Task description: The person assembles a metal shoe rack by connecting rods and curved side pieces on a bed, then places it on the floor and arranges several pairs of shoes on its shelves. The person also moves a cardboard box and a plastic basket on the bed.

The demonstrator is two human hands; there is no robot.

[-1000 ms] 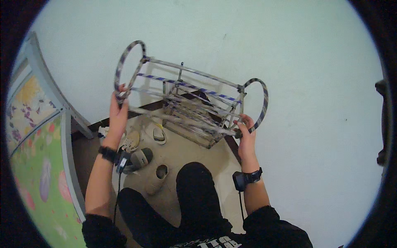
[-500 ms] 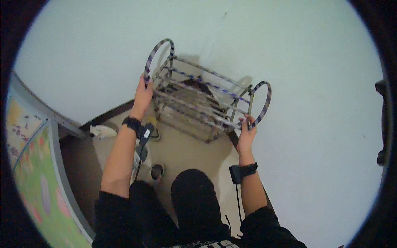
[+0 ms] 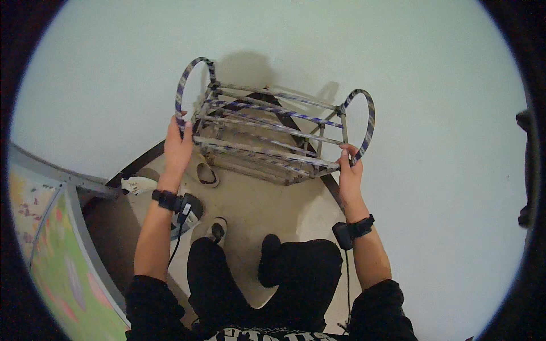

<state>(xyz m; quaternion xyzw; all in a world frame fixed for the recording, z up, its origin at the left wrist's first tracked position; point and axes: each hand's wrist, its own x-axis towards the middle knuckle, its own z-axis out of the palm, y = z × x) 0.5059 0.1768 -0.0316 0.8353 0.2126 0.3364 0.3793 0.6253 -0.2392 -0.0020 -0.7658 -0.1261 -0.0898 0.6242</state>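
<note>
A small tubular rack (image 3: 274, 109) with several parallel bars and a round loop at each end hangs in front of me, lifted off the floor. Its tubes carry blue, grey and white stripes. My left hand (image 3: 177, 150) is closed around the lower part of the left loop, near the front corner. On the other side, my right hand (image 3: 351, 170) grips the front right corner, where the right loop meets the bars. The rack spans the gap between both hands, its right end slightly lower. Each wrist wears a black strap with a small box and cable.
Pale walls meet at a corner behind the rack, with dark baseboard (image 3: 149, 157) along the floor. A beige shoe (image 3: 206, 172) and a whitish item (image 3: 138, 186) lie on the floor at left. A grey-framed panel with a colourful print (image 3: 62, 256) stands at far left.
The rack has shifted a little to the left and levelled out, with both hands still on it. My legs have moved, and the knees are farther apart.
</note>
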